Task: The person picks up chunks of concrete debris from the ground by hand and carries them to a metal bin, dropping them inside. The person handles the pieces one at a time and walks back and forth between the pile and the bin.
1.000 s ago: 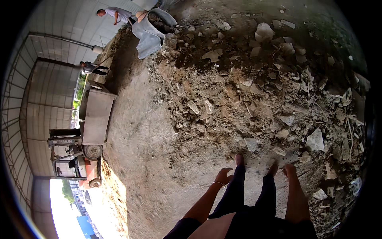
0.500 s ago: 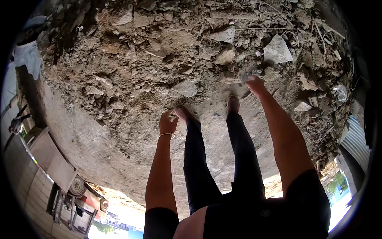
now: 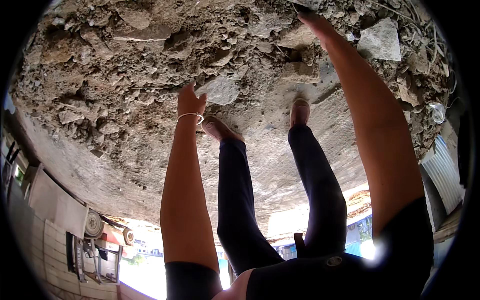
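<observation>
My left hand [image 3: 191,101], a pale band around its wrist, is low over the rubble. Its thumb stands apart from the fingers, and I see nothing held in it. Beside the thumb lies a flat grey stone [image 3: 220,90]. My right arm stretches far ahead. The fingers of my right hand [image 3: 318,29] reach the near edge of a grey stone [image 3: 306,4], cut off by the top of the picture. Shadow hides whether those fingers grip it. Between my hands, ahead of my right shoe [image 3: 300,111], lies a brownish block [image 3: 300,72].
Broken stones and loose soil [image 3: 135,65] spread across the ground ahead. A large pale stone [image 3: 381,40] lies right of my right hand, and crumpled clear plastic [image 3: 438,113] farther right. A wheeled machine [image 3: 95,222] stands at the left; corrugated sheet [image 3: 442,167] leans at the right.
My right hand has gone forward to the grey stone; the small grey thing at its fingertips no longer shows. My left hand has moved forward beside the flat stone. The view has tilted.
</observation>
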The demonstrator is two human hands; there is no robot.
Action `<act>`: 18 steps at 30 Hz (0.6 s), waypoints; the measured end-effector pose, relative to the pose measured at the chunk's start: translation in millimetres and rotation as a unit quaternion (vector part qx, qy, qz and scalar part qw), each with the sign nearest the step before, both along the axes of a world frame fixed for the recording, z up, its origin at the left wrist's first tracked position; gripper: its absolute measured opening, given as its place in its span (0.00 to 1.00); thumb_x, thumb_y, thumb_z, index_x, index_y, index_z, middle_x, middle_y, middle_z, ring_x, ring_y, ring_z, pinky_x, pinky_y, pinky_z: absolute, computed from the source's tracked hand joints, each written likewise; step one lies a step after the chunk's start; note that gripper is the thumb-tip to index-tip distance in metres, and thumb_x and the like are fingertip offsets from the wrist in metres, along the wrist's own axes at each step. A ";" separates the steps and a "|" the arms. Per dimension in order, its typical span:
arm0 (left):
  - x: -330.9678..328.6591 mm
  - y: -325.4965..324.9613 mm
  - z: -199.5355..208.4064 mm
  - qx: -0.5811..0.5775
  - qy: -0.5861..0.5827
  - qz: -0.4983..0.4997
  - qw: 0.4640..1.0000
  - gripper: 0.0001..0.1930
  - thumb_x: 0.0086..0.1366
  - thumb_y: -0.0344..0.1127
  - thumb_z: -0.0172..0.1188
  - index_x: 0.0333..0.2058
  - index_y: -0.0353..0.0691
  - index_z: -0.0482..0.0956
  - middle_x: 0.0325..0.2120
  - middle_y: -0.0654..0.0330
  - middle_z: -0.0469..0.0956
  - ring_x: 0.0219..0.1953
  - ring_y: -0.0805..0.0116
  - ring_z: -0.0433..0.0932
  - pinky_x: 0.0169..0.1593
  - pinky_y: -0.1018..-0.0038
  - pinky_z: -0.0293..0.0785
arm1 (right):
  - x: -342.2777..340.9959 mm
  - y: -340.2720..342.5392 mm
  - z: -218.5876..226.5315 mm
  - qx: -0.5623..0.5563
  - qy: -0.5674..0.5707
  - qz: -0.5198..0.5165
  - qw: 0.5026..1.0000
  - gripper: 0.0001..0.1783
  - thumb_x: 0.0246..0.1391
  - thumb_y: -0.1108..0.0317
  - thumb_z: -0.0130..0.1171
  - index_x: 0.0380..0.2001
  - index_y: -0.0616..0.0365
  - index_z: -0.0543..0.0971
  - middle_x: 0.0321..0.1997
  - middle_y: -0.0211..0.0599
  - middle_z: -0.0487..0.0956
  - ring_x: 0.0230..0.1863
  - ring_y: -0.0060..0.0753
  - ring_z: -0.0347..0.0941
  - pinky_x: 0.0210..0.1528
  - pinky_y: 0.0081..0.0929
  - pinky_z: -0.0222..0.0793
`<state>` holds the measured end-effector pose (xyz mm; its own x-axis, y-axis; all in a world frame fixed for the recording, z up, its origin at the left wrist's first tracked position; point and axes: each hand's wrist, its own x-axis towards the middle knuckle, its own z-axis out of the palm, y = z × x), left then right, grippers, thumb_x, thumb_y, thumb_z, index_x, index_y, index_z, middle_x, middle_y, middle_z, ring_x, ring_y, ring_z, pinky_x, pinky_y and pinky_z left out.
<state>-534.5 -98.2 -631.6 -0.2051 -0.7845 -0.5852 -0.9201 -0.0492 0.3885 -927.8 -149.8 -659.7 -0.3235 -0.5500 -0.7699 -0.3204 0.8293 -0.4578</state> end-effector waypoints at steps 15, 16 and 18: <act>-32.5 43.8 -23.2 0.155 -0.163 0.037 0.974 0.25 0.37 0.44 0.60 0.35 0.36 0.67 0.32 0.47 0.68 0.35 0.55 0.69 0.37 0.67 0.67 | 48.8 54.8 69.8 -0.031 0.256 0.455 0.853 0.44 0.21 0.60 0.65 0.46 0.51 0.54 0.48 0.47 0.54 0.50 0.44 0.52 0.43 0.37 0.59; -32.8 45.9 -29.3 0.196 -0.123 0.106 0.967 0.23 0.37 0.43 0.59 0.32 0.35 0.69 0.29 0.47 0.70 0.32 0.55 0.70 0.35 0.67 0.67 | 48.0 60.2 54.4 -0.016 0.324 0.494 0.807 0.45 0.22 0.58 0.65 0.47 0.48 0.54 0.48 0.43 0.55 0.50 0.45 0.52 0.42 0.40 0.59; -20.4 59.0 -38.8 0.183 -0.094 0.189 0.960 0.19 0.36 0.42 0.57 0.26 0.33 0.72 0.19 0.48 0.72 0.25 0.54 0.72 0.32 0.66 0.67 | 64.3 54.7 49.1 -0.019 0.330 0.503 0.798 0.45 0.22 0.56 0.65 0.47 0.48 0.54 0.48 0.43 0.55 0.50 0.45 0.53 0.42 0.42 0.59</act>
